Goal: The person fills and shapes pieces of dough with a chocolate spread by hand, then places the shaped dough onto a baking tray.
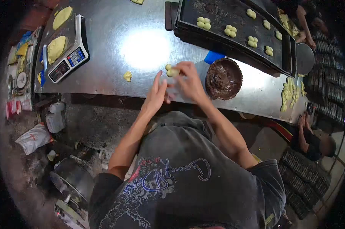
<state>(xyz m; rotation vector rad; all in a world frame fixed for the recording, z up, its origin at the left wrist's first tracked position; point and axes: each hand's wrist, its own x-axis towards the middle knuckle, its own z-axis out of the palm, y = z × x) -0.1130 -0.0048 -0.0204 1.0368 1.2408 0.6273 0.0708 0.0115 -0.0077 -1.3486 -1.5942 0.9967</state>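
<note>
Pale-yellow, smooth dough balls (172, 71), at least two of them, sit close together over the steel table near its front edge, between the person's two bare hands. The left hand (157, 92) is open, its fingers extended beside the balls. The right hand (188, 81) curves over them from the other side, but it is blurred, and I can't tell whether it grips one. One rough yellow dough scrap (127, 76) lies to the left on the shiny sheet-metal table (104, 45). Just right of the hands stands one round bowl of dark brown, sticky-looking paste (224, 79), with one flat blue object (213, 57) behind it. Beyond, one black rectangular metal tray (218, 11) carries seven dough clusters (230, 31), the clearer ones showing four rounded lobes. Far left, one white digital scale (69, 63) bears a flattened, uneven yellow dough slab (56, 49).
</note>
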